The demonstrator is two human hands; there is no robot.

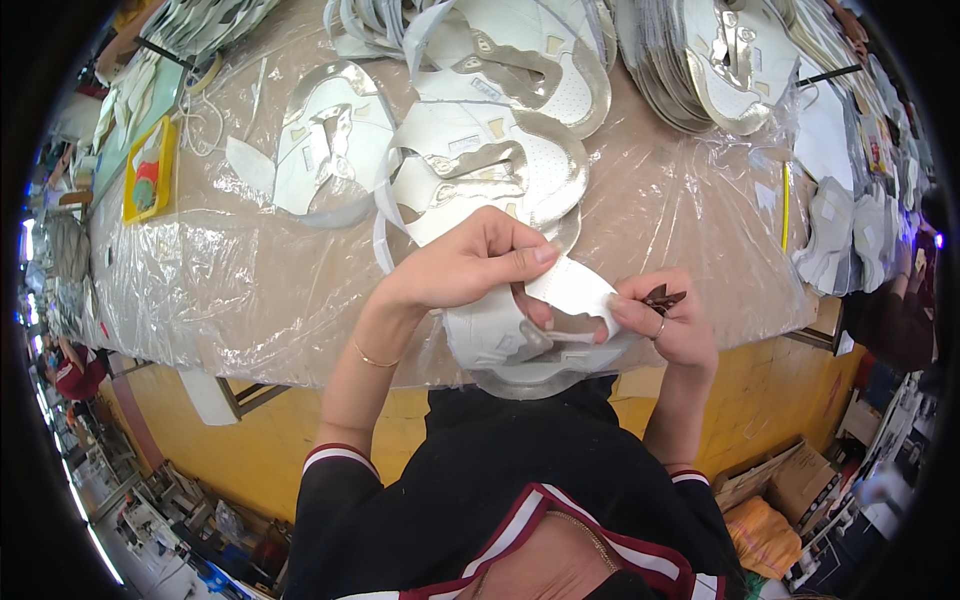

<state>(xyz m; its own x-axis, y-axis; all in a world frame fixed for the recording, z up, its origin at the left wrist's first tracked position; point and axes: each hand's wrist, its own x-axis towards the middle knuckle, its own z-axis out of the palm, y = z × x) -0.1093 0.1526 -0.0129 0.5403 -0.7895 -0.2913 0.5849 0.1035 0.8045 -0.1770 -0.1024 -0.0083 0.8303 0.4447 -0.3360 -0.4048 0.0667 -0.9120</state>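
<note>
The left hand (pixel 485 262) pinches a curved white shoe piece (pixel 577 287). The right hand (pixel 668 318) grips its other end.

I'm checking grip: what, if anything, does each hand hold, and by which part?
The left hand pinches a white shoe piece by its upper left edge; the right hand pinches its right end. A brown thing, unclear what, shows at the right hand.

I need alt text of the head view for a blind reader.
A person's left hand and right hand pinch a white shoe piece at the near edge of a plastic-covered table, where white-and-silver pieces lie.
</note>
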